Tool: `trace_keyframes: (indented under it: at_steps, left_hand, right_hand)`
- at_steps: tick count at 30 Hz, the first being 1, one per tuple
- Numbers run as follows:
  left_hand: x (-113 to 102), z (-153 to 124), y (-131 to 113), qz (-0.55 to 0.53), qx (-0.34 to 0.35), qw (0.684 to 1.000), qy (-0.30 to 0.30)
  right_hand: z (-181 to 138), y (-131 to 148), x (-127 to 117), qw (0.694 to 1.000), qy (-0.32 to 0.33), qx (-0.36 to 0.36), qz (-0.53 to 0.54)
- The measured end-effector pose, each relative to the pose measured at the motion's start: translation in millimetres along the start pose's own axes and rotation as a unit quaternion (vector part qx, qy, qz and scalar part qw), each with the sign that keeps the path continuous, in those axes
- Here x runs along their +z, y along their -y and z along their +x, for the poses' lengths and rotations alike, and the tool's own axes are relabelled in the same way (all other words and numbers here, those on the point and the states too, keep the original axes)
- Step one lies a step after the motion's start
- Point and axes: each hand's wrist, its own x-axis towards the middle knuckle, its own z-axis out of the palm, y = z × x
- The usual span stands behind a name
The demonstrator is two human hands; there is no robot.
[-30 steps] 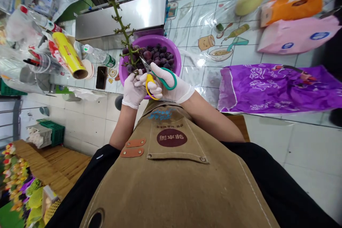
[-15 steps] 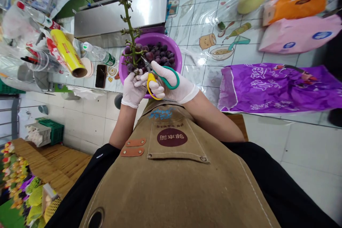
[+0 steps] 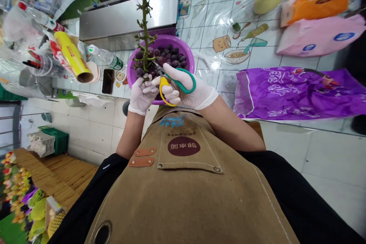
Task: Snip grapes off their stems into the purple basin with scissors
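My left hand [image 3: 140,93], in a white glove, is closed on the lower end of a grape bunch [image 3: 145,51]. Its long, mostly bare green stem rises upright over a purple bowl [image 3: 189,59] filled with dark loose grapes [image 3: 173,58]. A few grapes still hang on the stem just above my fingers. My right hand [image 3: 187,89], also gloved, grips scissors [image 3: 171,84] with one yellow and one green handle. The blades point up and left into the bunch near its remaining grapes.
A steel box [image 3: 128,13] stands behind the bowl. To the left lie a yellow film roll [image 3: 73,57], a plastic bottle [image 3: 105,58] and a phone [image 3: 108,82]. Right of the bowl are a purple bag [image 3: 294,93], a pink bag [image 3: 320,36] and an orange bag [image 3: 314,7].
The stem has swung from leaning left to nearly upright, its top moving right. My right hand and the scissors have shifted slightly right with it.
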Motion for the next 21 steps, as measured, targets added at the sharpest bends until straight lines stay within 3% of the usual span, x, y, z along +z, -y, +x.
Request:
trace_keyframes:
  at_steps: [3, 11, 21]
  left_hand:
    - [-2.6, -0.8, -2.8, 0.015, -0.013, 1.000, 0.004]
    - [-1.1, -2.4, -4.8, 0.053, 0.000, 0.998, -0.015]
    - [-6.9, -0.7, -5.2, 0.058, 0.007, 0.998, -0.029]
  right_hand:
    - [-6.6, 4.6, 0.4, 1.000, -0.003, 0.014, 0.001]
    - [-14.1, 4.5, 15.5, 0.996, -0.091, 0.009, -0.004]
    - [-5.8, -12.9, 8.3, 0.996, -0.084, -0.018, -0.011]
